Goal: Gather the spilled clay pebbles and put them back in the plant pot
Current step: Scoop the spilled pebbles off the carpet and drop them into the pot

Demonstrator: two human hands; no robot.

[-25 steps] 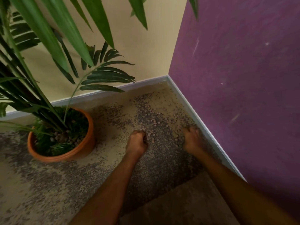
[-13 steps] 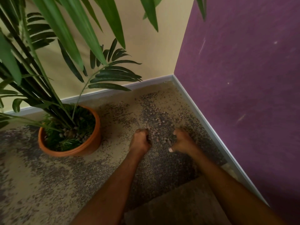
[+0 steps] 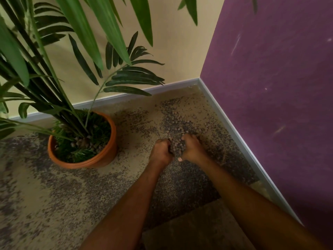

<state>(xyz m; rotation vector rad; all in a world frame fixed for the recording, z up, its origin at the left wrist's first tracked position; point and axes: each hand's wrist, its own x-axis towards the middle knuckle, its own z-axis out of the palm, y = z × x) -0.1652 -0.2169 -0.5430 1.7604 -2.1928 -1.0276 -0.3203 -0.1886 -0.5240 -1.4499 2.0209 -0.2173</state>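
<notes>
Well to the left of the left hand (image 3: 161,153) stood the orange plant pot (image 3: 108,152) on the carpet (image 3: 54,195), its palm (image 3: 77,69) fronds arching over toward the corner. The left hand was curled, fingers bent inward against a small heap of clay pebbles (image 3: 177,146); just beside it the right hand (image 3: 192,149) was cupped the same way, so the two formed a scoop around the heap with the pebbles between them. Whether either hand was truly closed on pebbles or only pressing against them I could not tell. More pebbles lay scattered beyond the fingertips, toward the skirting board (image 3: 234,130) and the purple wall (image 3: 270,87) to the right of the right hand.

The risk, as I judged it, lay in the lift and carry to the pot (the pebbles being small, round and loose): any gap between the palms would let them trickle out, and they could blend into the speckled carpet. The low fronds might also brush the hands over the rim and knock some free
</notes>
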